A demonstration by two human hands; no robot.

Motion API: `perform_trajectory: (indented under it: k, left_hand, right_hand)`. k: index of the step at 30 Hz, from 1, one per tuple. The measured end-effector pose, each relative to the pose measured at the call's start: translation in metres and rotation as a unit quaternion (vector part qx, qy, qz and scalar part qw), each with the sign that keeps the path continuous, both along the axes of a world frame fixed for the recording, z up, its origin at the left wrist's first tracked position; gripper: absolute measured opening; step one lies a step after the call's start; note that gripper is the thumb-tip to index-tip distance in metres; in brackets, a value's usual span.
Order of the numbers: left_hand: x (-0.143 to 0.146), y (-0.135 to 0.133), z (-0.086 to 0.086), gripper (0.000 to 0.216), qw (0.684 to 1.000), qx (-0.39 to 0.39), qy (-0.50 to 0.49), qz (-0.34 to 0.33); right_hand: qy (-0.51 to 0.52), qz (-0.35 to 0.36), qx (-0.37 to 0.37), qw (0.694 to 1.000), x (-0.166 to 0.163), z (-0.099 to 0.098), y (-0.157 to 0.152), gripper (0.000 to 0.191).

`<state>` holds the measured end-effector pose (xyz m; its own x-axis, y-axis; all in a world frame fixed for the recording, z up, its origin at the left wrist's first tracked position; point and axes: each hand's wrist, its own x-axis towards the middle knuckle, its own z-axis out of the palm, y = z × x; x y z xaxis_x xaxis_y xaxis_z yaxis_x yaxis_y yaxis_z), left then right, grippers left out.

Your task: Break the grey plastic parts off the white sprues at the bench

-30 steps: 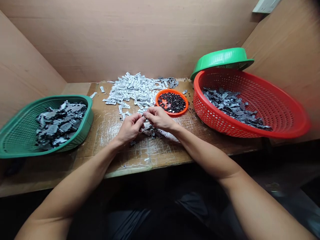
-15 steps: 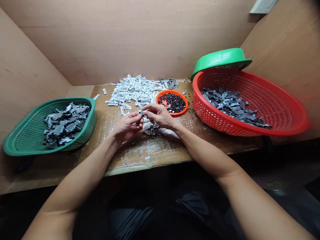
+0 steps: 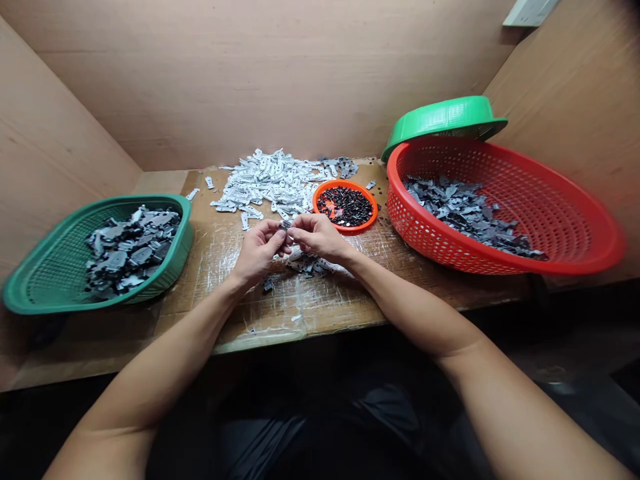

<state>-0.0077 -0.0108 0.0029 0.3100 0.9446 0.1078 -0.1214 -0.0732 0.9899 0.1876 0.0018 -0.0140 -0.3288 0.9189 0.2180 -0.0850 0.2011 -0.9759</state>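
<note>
Between my fingertips is a small dark metal part point(image 3: 285, 226), mostly hidden by the fingers. My left hand point(image 3: 259, 252) pinches it from the left with thumb and fingers. My right hand point(image 3: 320, 237) closes on it from the right, thumb and forefinger meeting at the part. Below the right hand lies a small heap of flat metal pieces point(image 3: 309, 263), partly covered by it. A small dark piece point(image 3: 269, 285) rests on the table under my left hand. Just behind the right hand stands an orange dish point(image 3: 374, 212) of small dark round pieces point(image 3: 350, 205).
A pile of pale metal plates point(image 3: 273, 177) lies by the back wall. On the left is a green basket point(image 3: 185, 227) of grey parts point(image 3: 133, 250). A large red basket point(image 3: 560, 200) with dark plates point(image 3: 460, 207) stands right, a green basket point(image 3: 443, 120) behind it.
My hands have come slightly lower and closer around the part, and the right fingers have curled in. The dark piece on the table beneath the left hand now shows.
</note>
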Motion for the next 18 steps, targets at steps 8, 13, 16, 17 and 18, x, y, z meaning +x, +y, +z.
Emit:
perform_trajectory:
  k: [8,13,16,17,18]
  left_hand:
    - [0.004,-0.007,0.001,0.054,0.999,0.009,0.049,-0.020]
    - [0.007,-0.010,0.003,0.060,0.999,0.001,0.033,-0.036]
    - [0.006,-0.013,0.007,0.061,0.997,0.014,0.023,-0.067]
    - [0.006,-0.014,0.010,0.061,0.997,0.009,0.013,-0.080]
    - [0.006,-0.015,0.012,0.062,0.996,-0.003,0.001,-0.093]
  right_hand:
    - [-0.090,-0.028,0.073,0.993,0.002,0.004,0.000,0.069]
    - [-0.139,-0.048,0.142,0.979,0.001,0.012,-0.008,0.073]
    - [-0.141,-0.064,0.155,0.976,0.002,0.019,-0.015,0.072]
    - [-0.137,-0.052,0.156,0.977,0.002,0.021,-0.017,0.072]
    - [-0.132,-0.037,0.158,0.978,0.003,0.023,-0.019,0.073]
